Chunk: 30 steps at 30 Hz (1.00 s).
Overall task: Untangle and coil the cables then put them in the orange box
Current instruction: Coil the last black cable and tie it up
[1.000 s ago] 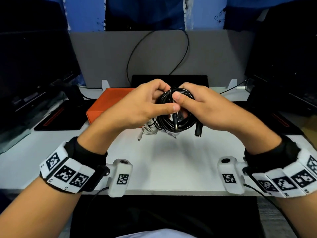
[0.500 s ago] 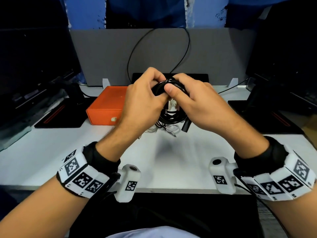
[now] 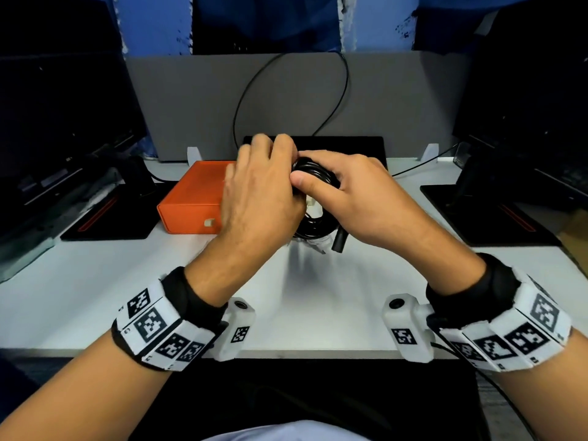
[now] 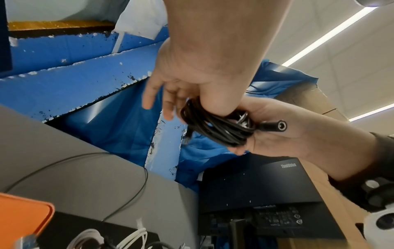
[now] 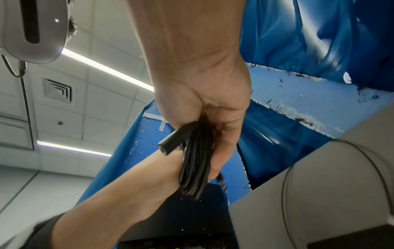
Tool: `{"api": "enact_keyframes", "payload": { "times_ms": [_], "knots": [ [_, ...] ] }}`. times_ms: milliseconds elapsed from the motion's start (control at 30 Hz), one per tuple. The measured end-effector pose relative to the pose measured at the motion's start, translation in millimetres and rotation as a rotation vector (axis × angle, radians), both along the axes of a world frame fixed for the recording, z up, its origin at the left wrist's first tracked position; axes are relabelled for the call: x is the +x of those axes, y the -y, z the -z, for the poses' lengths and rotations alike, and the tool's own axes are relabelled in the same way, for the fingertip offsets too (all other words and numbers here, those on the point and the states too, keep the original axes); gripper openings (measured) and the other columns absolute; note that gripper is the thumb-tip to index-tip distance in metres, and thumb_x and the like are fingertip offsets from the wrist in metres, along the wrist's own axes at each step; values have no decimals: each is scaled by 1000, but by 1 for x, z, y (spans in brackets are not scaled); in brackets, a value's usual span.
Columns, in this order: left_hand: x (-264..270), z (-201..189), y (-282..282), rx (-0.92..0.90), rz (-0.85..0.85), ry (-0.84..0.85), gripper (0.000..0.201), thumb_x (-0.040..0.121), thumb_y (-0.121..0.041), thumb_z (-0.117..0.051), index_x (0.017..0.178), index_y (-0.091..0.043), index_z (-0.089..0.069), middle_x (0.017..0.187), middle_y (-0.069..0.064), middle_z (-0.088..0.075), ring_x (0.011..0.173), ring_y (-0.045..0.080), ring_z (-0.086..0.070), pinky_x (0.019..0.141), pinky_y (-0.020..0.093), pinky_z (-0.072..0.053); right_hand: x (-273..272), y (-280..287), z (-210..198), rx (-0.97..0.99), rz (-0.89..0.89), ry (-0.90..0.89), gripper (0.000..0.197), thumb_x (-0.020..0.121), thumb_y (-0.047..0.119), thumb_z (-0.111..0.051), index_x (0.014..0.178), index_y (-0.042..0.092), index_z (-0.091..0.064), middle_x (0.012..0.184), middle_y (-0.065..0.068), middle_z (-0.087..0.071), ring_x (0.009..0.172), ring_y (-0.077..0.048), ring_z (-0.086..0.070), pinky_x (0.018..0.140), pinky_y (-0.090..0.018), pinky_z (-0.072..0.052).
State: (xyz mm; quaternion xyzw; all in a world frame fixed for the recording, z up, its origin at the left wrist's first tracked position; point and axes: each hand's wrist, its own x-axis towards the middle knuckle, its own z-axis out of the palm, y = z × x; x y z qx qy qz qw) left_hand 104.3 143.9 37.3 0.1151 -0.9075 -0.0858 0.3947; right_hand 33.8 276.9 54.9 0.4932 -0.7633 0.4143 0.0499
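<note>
Raised higher, black cable (image 3: 313, 173) coiled tight; both hands gripping.

A black cuff (image 3: 187, 297) is worn on the left wrist, wrapped by a white band (image 3: 159, 332) printed with black square markers. A white camera housing (image 3: 237, 329) with a round lens is fixed at its 3 o'clock side. The same black cuff (image 3: 496, 281), marker band (image 3: 515, 338) and housing (image 3: 405, 329) are worn on the right wrist, the housing at 9 o'clock. Forearms are bare.

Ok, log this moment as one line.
black cable coil | held by left hand and right hand | orange box closed
</note>
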Motion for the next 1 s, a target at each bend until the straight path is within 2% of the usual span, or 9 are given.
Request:
{"api": "enact_keyframes", "payload": {
  "times_ms": [133,300,400,567,667,733,800,867,1000],
  "knots": [
    [-3,-6,8,286,261,180,35,90,1,-46,121,-14,-47,106,2,-58,91,21,-58,69,34,-48,-9,-4,-2,22,2,43,28,102,44,-57,125,35,-71,64,29,-61,65,4,-60,60,-10,-38],
    [4,-12,15,317,361,277,31,95,-8,-48,124,-19,-48,91,-5,-64,80,8,-60,59,22,-40,-13,-1,4,22,13,36,28,101,51,-56,124,43,-69,65,10,-64,61,-13,-62,59,-29,-47],
    [8,-14,19,228,335,304,20,100,-27,-49,120,-21,-50,84,-5,-65,75,10,-61,59,31,-43,-11,-2,2,22,-1,77,22,103,44,-56,112,36,-74,60,17,-62,54,-1,-59,53,-16,-41],
    [15,-22,24,277,407,251,28,99,-37,-58,124,-27,-50,86,-13,-70,82,4,-66,67,27,-49,-8,-8,-7,-101,-120,265,33,106,31,-55,137,25,-66,69,31,-65,58,13,-61,53,-6,-45],
    [19,-32,30,387,489,200,48,88,-57,-68,126,-32,-52,106,-25,-67,102,-5,-64,84,15,-49,-12,-19,-14,-81,-198,403,34,104,29,-57,137,28,-64,85,8,-77,63,-10,-68,57,-27,-53],
    [21,-36,32,359,486,165,43,87,-61,-67,115,-30,-59,98,-26,-67,94,-5,-65,79,14,-47,-18,-29,-20,14,-256,445,41,101,25,-61,142,26,-59,108,1,-78,81,-13,-72,76,-43,-60],
    [22,-39,31,288,447,153,25,96,-55,-59,97,-30,-60,78,-29,-63,73,-6,-59,65,14,-41,-21,-37,-26,113,-321,421,42,100,17,-63,141,27,-61,119,-2,-75,97,-15,-74,90,-44,-59],
    [22,-38,29,242,424,152,26,103,-51,-51,88,-31,-57,67,-23,-59,62,-2,-53,57,16,-36,-21,-42,-31,158,-326,363,41,99,9,-64,133,31,-67,116,-5,-76,99,-23,-76,89,-43,-61],
    [20,-34,29,172,387,152,31,106,-49,-45,88,-26,-55,68,-7,-57,64,6,-52,58,23,-37,-18,-46,-36,170,-168,137,40,98,7,-65,109,45,-71,82,-7,-76,65,-20,-73,71,-43,-63]
  ]
}}
